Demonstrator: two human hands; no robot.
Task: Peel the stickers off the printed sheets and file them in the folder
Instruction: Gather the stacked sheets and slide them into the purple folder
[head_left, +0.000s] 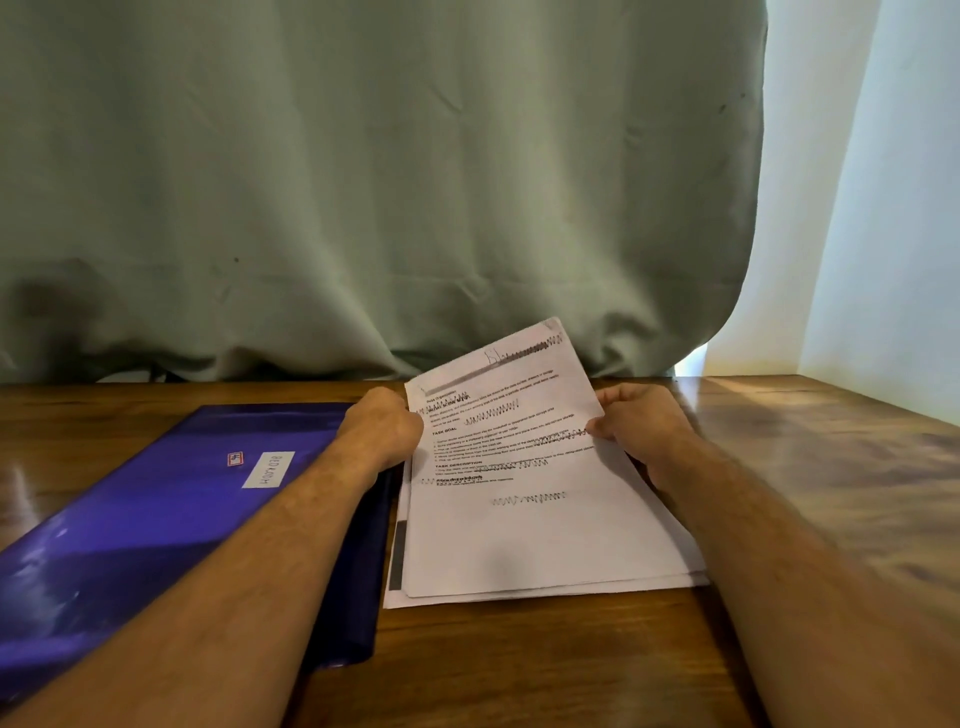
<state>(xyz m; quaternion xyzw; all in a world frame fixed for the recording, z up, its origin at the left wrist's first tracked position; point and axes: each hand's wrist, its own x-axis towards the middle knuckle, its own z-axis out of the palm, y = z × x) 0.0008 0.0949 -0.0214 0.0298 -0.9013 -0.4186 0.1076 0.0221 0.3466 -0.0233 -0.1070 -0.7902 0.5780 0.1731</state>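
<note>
From the head camera, both hands are on a printed sheet (498, 431) lifted at its far end off a small stack of papers (545, 566) lying on the wooden table (519, 665). The left hand (382, 428) is curled into a loose fist with its fingers gripping the sheet's left edge, and the right hand (636, 423) pinches the sheet's right edge between thumb and fingers. Between the two hands the sheet tilts upward and away, its far corner raised against the grey-green curtain (363, 182) that hangs beyond the hands. The page carries lines of printed text with several dark scribbles over them; whether any of these marks are stickers I cannot tell. Just outside the left hand and under the left forearm lies a shiny purple folder (156, 519), flat on the table and closed, with a white label (268, 470) and a small red and blue sticker (235, 459) beside it on its cover. The folder's right edge sits just beside the stack.
</note>
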